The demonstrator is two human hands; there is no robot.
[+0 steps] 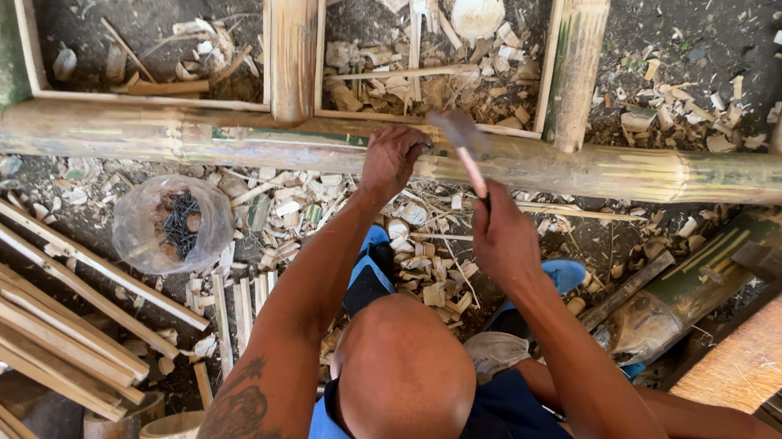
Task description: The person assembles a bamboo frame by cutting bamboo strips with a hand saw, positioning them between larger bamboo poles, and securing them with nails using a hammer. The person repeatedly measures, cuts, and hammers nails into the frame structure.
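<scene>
The right hand [504,233] is closed around the handle of a hammer [462,140], its head blurred just above the long bamboo pole [177,134]. The left hand [390,159] pinches something against that pole; likely a nail, too small to tell. The fingers sit right beside the hammer's path, so a glancing blow could strike them or skid off the round surface. Upright bamboo posts [292,35] flank the spot closely, leaving little side room. A bag of nails [174,224] lies on the littered ground, well apart.
</scene>
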